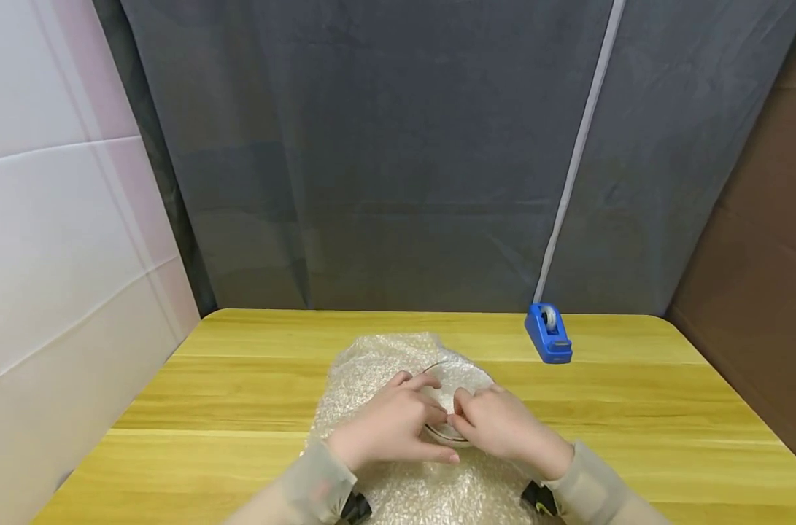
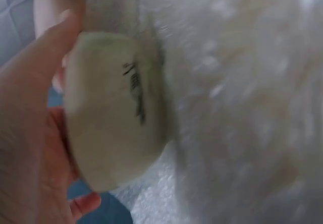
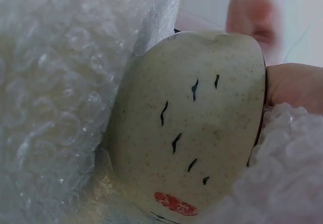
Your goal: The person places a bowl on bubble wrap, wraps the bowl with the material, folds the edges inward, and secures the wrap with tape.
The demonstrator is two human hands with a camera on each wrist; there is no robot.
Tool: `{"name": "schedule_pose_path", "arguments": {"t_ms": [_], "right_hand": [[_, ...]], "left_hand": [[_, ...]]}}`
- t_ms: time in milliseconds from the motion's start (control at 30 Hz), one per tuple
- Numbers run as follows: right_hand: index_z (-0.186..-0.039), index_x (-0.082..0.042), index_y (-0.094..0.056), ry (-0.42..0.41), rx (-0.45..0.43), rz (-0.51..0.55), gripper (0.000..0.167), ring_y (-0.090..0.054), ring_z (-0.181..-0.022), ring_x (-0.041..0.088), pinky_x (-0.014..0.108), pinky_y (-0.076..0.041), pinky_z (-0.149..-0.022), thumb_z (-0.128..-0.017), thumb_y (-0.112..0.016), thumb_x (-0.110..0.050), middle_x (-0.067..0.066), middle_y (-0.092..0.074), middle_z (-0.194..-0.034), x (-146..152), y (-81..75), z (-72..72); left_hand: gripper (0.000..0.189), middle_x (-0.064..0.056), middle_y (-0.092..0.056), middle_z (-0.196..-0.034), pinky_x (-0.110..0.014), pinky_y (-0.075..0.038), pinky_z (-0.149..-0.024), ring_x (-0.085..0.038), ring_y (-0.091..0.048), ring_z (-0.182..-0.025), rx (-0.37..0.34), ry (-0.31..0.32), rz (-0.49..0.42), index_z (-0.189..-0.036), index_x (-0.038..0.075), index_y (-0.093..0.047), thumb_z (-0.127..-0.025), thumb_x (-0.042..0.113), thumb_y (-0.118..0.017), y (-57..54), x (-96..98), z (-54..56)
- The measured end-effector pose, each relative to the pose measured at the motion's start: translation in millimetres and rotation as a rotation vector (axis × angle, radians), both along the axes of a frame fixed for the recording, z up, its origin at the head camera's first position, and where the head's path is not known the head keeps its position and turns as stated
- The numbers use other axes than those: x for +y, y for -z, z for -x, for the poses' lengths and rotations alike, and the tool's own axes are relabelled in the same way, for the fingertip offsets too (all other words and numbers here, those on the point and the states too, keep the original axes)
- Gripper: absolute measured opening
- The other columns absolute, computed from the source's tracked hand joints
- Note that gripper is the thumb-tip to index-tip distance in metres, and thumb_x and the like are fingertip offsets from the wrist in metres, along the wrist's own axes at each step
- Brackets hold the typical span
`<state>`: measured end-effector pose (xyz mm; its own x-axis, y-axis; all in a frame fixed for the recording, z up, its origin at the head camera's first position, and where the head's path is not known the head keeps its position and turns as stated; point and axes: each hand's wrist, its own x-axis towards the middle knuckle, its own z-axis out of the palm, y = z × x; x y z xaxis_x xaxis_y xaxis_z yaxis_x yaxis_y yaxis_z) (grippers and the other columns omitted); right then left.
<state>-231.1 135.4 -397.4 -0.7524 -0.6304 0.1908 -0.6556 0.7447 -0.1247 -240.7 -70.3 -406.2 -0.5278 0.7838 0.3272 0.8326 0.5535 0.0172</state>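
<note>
A pale speckled ceramic bowl (image 3: pixel 202 118) with dark brush marks and a red patch stands on a sheet of bubble wrap (image 1: pixel 365 372). Part of the wrap is folded over the rim into the bowl. My left hand (image 1: pixel 398 419) reaches across the bowl's left side, fingers loosely bent over the opening and thumb extended near the front rim. From the right, my right hand (image 1: pixel 503 426) dips its curled fingers inside the rim and pinches the folded wrap. Dark lettering shows on the bowl's wall (image 2: pixel 113 108) in the left wrist view.
A blue tape dispenser (image 1: pixel 549 337) with a roll in it stands at the back right of the wooden table (image 1: pixel 240 394). Grey cloth (image 1: pixel 398 160) hangs behind the table, with a white panel on the left and a brown one on the right.
</note>
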Motion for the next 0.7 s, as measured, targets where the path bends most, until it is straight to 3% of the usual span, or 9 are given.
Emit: {"name": "schedule_pose_path", "arguments": {"t_ms": [167,400,600,700], "right_hand": [[-0.085,-0.014,-0.054,-0.018,0.029,-0.014,0.013,-0.045,-0.056,0.006,0.039,-0.043,-0.072,-0.096,-0.053,-0.02,-0.012,-0.046,-0.061,-2.1,1.4,1.8],[-0.095,-0.013,-0.059,-0.061,-0.033,-0.005,0.01,-0.057,-0.066,0.006,0.042,-0.045,-0.08,-0.097,-0.053,-0.021,-0.01,-0.061,-0.073,-0.2,-3.9,2.1],[-0.116,-0.011,-0.065,-0.077,-0.089,0.05,0.026,-0.065,-0.097,0.018,0.061,-0.033,-0.1,-0.096,-0.06,-0.026,-0.003,-0.07,-0.106,12.2,-25.9,-7.7],[-0.12,-0.012,-0.065,-0.071,-0.054,0.07,0.029,-0.065,-0.098,0.017,0.065,-0.028,-0.101,-0.096,-0.06,-0.027,-0.004,-0.069,-0.109,25.3,-39.8,-14.2]], "left_hand": [[0.056,0.025,-0.066,-0.102,-0.052,-0.03,-0.103,-0.019,-0.041,-0.133,0.019,-0.062,0.105,-0.102,0.033,-0.074,-0.072,0.078,-0.059,3.9,5.2,0.0],[0.039,0.024,-0.065,-0.106,-0.047,-0.031,-0.103,-0.017,-0.044,-0.13,-0.027,-0.135,0.134,-0.103,0.038,-0.074,-0.073,0.063,-0.071,2.9,10.9,0.2],[0.036,0.027,-0.066,-0.104,-0.043,-0.034,-0.099,-0.016,-0.048,-0.126,-0.048,-0.145,0.133,-0.103,0.038,-0.074,-0.072,0.056,-0.076,1.5,14.5,-0.8],[0.034,0.027,-0.065,-0.102,-0.046,-0.034,-0.099,-0.015,-0.05,-0.123,-0.061,-0.154,0.132,-0.101,0.038,-0.075,-0.072,0.055,-0.076,0.3,14.2,-1.8]]}}
